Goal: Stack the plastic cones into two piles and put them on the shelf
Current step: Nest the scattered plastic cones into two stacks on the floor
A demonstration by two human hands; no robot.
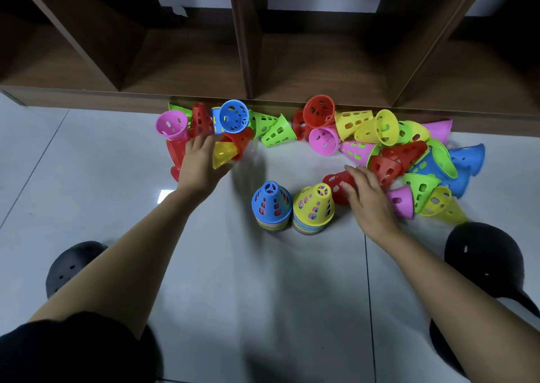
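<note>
— Dark clothing (73, 350) in the bottom left corner comes first. Just past it are two black shoes with small holes, the left shoe (73, 266) and the right shoe (482, 263), both on the pale tiled floor (263, 309).

— And the arms?

— Both bare forearms reach forward between the shoes. The left hand (201, 163) lies over a yellow cone (223, 153) that is tipped on its side. Its fingers are stretched forward, fairly straight, and I see none closed round anything. The right hand (369, 198) rests with spread, relaxed fingers on a red cone (334, 182), which is also on its side.

— Where are the piles?

— Between the two hands, standing upright on the floor. The blue-topped pile (271, 204) is on the left and the yellow-topped pile (314, 207) just beside it on the right. Whether their bases touch, I cannot tell. The red cone lies right next to the yellow-topped pile.

— The other cones?

— Loose, in two heaps beyond the hands, along the foot of the shelf (248, 47). The left heap (233, 116) mixes pink, red, blue, green and yellow. The right heap (377, 127) is larger and spreads toward the right shoe, in the same colours. Most of these cones lie tipped over, and some are pushed into one another.

— And farthest off?

— The shelf itself is brown wood, split by upright boards into dark compartments. Every cone in view sits on the floor in front of it.
</note>
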